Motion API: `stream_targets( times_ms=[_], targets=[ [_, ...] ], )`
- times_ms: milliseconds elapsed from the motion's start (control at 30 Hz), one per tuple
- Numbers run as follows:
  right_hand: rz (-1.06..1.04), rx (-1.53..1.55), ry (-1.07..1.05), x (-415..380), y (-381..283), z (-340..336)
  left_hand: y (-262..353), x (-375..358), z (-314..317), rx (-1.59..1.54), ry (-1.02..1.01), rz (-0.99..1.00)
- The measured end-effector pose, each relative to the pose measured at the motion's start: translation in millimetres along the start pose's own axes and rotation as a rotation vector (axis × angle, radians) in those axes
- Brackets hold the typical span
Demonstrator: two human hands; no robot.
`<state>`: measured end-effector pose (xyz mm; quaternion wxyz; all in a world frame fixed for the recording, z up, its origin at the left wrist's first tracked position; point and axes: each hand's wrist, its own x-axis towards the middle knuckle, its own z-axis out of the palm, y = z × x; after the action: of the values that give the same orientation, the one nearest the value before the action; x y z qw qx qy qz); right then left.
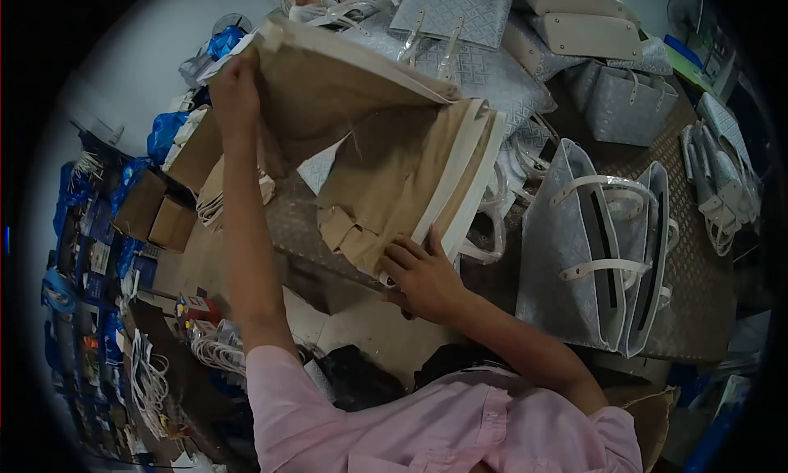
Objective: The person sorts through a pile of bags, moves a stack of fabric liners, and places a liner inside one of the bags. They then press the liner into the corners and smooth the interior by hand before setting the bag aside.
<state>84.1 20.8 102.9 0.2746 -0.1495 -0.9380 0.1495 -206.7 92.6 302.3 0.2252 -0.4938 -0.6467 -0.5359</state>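
Observation:
A tan fabric bag lining [386,165] with cream-white edge bands is spread between my hands above the table. My left hand [238,87] is raised at the upper left, its fingers closed on the lining's far corner. Lower down, my right hand [423,276] grips the near end of the lining beside the white bands, the fingers curled over it. The middle of the fabric sags and folds between the two hands. Just right of my right hand stand silver-grey patterned tote bags [566,251] with white handles, upright and side by side.
More patterned bags [451,13] are heaped at the back of the brown table [689,268]. Flat bags [718,177] lie at the right edge. Cardboard boxes [168,222] and a crowded shelf [90,284] stand on the left. Another person [305,1] is at the far end.

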Motion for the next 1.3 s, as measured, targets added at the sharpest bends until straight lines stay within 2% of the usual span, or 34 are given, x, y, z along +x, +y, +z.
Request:
stream_targets(
  times_ms=[67,133,200,233,267,300,333,400,500,567,633,700,767,833,900,933,1000,1033,1100,1133,1233,1267,1300],
  targets=[
    [-0.014,0.037,-0.057,0.9,3.6,-8.6,32.8,59.2,-3.0,-0.018,0.147,0.105],
    [-0.02,0.07,-0.081,7.6,5.7,-10.4,5.5,162.8,-6.2,-0.211,0.257,0.107],
    [-0.009,0.106,0.01,4.3,7.4,-3.0,133.7,131.2,-19.3,0.148,0.399,0.228],
    [0.01,0.097,0.025,4.1,8.8,-4.6,97.4,188.1,-29.0,0.126,0.389,0.238],
    [0.031,0.137,-0.015,6.2,11.6,-8.1,23.5,307.5,-52.0,0.379,0.526,0.831],
    [0.05,0.182,-0.06,7.9,12.7,-10.9,67.9,260.8,-37.9,0.366,0.53,0.831],
    [0.063,0.178,-0.054,14.3,12.7,-18.4,81.5,253.1,-20.9,0.34,0.489,0.842],
    [0.213,0.321,-0.382,29.4,13.2,-38.4,120.1,238.2,47.3,0.22,0.382,0.879],
    [0.282,0.35,-0.313,38.1,24.0,-25.0,223.9,159.1,202.6,-0.128,0.175,0.921],
    [0.327,0.355,-0.255,30.7,24.5,-42.1,287.3,110.1,246.5,-0.299,0.089,0.941],
    [-0.011,0.348,0.413,22.1,14.4,-53.5,329.5,72.9,256.5,-0.401,0.005,0.974],
    [-0.031,0.548,0.54,-17.8,-3.6,-101.2,358.6,42.9,254.4,-0.47,-0.068,1.002],
    [-0.006,0.702,0.427,-70.5,-24.7,-164.1,388.7,20.3,247.2,-0.535,-0.121,1.033],
    [-0.136,0.423,0.858,-103.4,-24.5,-203.2,415.0,-1.3,238.8,-0.588,-0.177,1.071],
    [0.019,0.157,1.243,-106.9,-18.1,-245.5,437.2,-26.8,230.0,-0.626,-0.256,1.118],
    [0.024,0.155,1.253,-113.9,-3.5,-256.0,446.5,-40.0,227.0,-0.641,-0.299,1.14],
    [0.178,0.793,0.804,-130.0,25.1,-268.5,460.6,-64.2,221.7,-0.657,-0.388,1.183],
    [0.173,0.801,0.812,-139.0,24.1,-279.5,467.3,-75.2,218.9,-0.66,-0.432,1.207],
    [0.407,0.625,0.603,-165.2,20.4,-317.5,482.5,-92.7,217.6,-0.661,-0.493,1.238],
    [0.4,0.633,0.595,-178.2,26.8,-328.8,489.1,-103.8,218.8,-0.658,-0.531,1.247],
    [0.259,0.534,0.823,-220.1,55.8,-354.5,499.5,-145.1,222.1,-0.622,-0.674,1.237],
    [0.239,0.557,0.79,-232.2,69.4,-368.9,504.5,-151.2,219.8,-0.597,-0.702,1.222],
    [0.328,0.574,0.887,-243.9,82.2,-381.0,506.8,-157.8,214.3,-0.566,-0.745,1.204]
  ],
)
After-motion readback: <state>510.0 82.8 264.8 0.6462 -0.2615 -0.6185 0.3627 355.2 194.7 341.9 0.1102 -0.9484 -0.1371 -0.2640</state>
